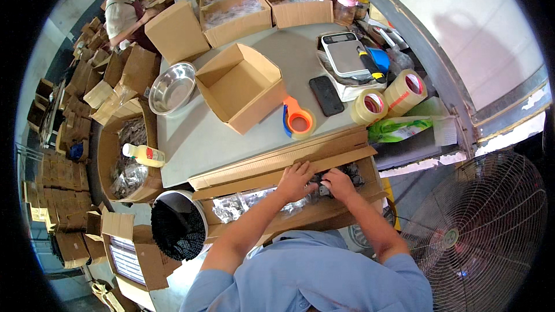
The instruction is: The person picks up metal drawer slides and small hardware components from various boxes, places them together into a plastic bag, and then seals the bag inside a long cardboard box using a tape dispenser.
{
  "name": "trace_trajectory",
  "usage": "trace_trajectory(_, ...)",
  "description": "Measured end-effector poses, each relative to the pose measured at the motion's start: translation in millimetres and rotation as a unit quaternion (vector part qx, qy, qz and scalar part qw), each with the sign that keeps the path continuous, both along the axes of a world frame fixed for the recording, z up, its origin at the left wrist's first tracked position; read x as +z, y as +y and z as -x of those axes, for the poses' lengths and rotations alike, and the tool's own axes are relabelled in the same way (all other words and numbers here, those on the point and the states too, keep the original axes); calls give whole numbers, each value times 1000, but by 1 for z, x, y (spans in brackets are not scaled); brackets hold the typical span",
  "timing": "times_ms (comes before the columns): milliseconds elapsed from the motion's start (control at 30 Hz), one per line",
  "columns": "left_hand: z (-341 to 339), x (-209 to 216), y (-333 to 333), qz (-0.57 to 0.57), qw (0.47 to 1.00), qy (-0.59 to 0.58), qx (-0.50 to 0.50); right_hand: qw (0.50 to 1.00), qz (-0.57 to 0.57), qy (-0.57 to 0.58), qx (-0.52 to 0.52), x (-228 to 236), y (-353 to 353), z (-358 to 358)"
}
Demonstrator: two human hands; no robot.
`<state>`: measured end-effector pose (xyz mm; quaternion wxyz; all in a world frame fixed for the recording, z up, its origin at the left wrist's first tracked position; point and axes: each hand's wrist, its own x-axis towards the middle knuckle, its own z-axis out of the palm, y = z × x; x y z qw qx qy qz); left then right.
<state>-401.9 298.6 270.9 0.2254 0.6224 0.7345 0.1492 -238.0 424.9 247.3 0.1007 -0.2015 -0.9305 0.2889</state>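
Observation:
Directly in front of me, below the table edge, is a long open cardboard box [277,234] with clear plastic-wrapped pieces [243,202] and dark pieces [351,172] in it. My left hand [296,182] lies over the box's far side, its fingers stretched out toward the flap. My right hand [340,185] is just to the right of it, over the dark pieces. Its fingers are curled together, and what they pinch is too small and hidden to name. Folded cardboard flaps [277,162] run along the table edge beyond both hands.
On the grey table [196,138] are an empty carton [240,86], a steel bowl [173,88], a tape dispenser [299,122], a phone [326,96], a scale [347,55] and tape rolls [369,107]. A fan [462,237] stands right, a bin [179,225] left. A person [127,17] works far left.

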Motion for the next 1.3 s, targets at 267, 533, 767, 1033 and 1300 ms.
trace_trajectory(267, -11, -17, -5, -15, 996, 78, 36, 941, -64, -263, 203, 47, -16, -49)
trace_trajectory(533, -5, -2, -18, -60, 991, 83, -86, 984, 11, -175, -2, 52, 7, -35)
trace_trajectory(767, -6, -12, -15, -81, 992, 82, -51, 952, -137, -247, 115, -2, -17, -33)
trace_trajectory(1033, 3, -13, -13, -43, 995, 58, -64, 921, -130, -354, 101, 20, -31, -16)
trace_trajectory(1300, 9, -12, -1, -29, 990, -124, 65, 913, -163, -370, 52, 40, -1, 8)
